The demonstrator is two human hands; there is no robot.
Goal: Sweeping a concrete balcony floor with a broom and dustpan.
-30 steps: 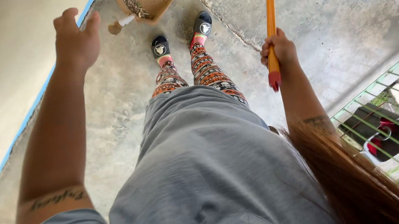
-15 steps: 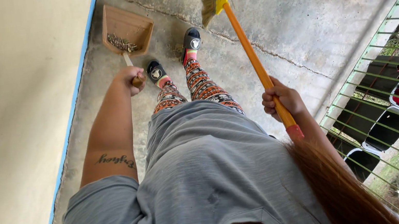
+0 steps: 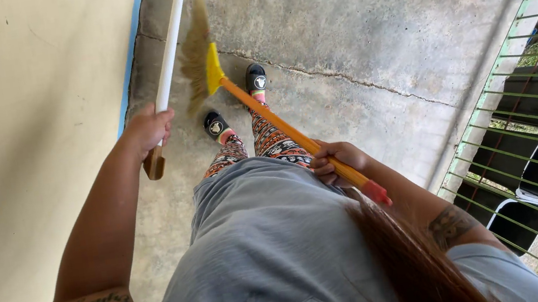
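Observation:
My left hand (image 3: 148, 128) grips a long white pole with a brown wooden end (image 3: 167, 66), the dustpan's handle, which runs up along the cream wall. My right hand (image 3: 334, 158) is closed around the orange handle of a broom (image 3: 280, 128). Its yellow head and straw bristles (image 3: 198, 59) rest on the concrete floor just ahead of my left foot. The dustpan's box is out of view. My feet in black shoes (image 3: 255, 77) stand on the floor below me.
A cream wall with a blue base strip (image 3: 130, 58) runs along the left. A green metal railing (image 3: 521, 101) closes the right side, with dark containers beyond it. A crack (image 3: 357, 79) crosses the concrete floor (image 3: 348, 14).
The broom head swung left toward my feet. My left hand rose along the white pole, and the wooden dustpan box left the view as the camera shifted.

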